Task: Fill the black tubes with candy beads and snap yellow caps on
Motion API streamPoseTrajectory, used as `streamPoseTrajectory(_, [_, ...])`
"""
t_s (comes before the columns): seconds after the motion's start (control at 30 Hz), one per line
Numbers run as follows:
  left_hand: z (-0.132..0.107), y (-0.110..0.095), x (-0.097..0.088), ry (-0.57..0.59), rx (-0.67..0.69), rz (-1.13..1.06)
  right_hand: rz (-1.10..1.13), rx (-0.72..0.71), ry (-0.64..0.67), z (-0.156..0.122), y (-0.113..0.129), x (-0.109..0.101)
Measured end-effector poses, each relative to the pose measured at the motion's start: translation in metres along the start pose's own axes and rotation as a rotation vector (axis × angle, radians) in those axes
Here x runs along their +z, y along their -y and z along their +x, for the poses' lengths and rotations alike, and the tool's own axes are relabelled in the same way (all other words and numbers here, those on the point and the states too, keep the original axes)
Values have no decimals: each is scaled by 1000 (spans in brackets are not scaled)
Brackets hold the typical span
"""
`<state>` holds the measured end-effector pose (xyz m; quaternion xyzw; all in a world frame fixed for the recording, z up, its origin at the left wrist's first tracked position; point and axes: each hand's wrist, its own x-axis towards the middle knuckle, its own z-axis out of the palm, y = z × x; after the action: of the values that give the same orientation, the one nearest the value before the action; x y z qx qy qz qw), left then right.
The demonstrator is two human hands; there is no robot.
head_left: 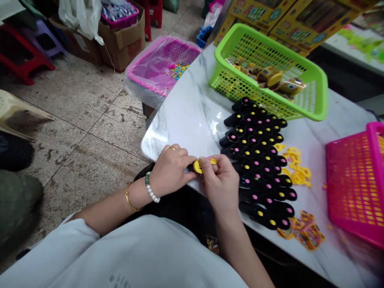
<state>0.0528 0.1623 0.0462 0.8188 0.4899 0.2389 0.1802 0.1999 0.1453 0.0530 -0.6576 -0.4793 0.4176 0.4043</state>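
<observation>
At the table's near edge, my left hand (171,171) pinches a small black tube (191,167), mostly hidden by the fingers. My right hand (222,182) grips a yellow plastic cap (197,167) with a round loop on its far side, against the tube's end. Whether the cap is seated on the tube I cannot tell. Just right of my hands stand rows of black tubes (264,164) with pink or yellow dots in their ends. Loose yellow caps (297,170) lie beyond them, and small printed packets (310,232) lie near the front.
A green basket (270,90) with yellow wrapped items stands at the back of the marble-patterned table (186,116). On the right is a pink basket (351,176). A plastic-lined pink basket (147,72) with colourful beads (180,71) sits beyond the table's left edge.
</observation>
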Motion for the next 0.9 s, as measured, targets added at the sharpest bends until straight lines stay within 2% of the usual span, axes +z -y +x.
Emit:
streamPoseTrajectory(0.23, [-4,-2,6,-15,-18,44,-47,-23,46,5,-2,-1])
streamPoseTrajectory(0.33, [-4,-3,-3,18,-17,-13,-59,-7,38,5,-3,0])
streamPoseTrajectory(0.4, [-3,-4,-14,77,-75,-186,-69,1,43,5,-3,1])
streamPoseTrajectory(0.47, [-1,-7,-23,193,-188,-470,-83,-13,43,5,-2,1])
streamPoseTrajectory(0.57, [1,-12,-22,321,-401,-868,-138,-50,22,3,-2,1])
streamPoseTrajectory(0.63, [2,-16,-14,280,-522,-1026,-202,-74,-11,2,-2,1])
streamPoseTrajectory(0.73, [2,-22,-2,184,-614,-1143,-274,-124,-80,2,-2,3])
streamPoseTrajectory(0.9, [6,-25,-1,192,-726,-1236,-305,-173,-136,1,-6,7])
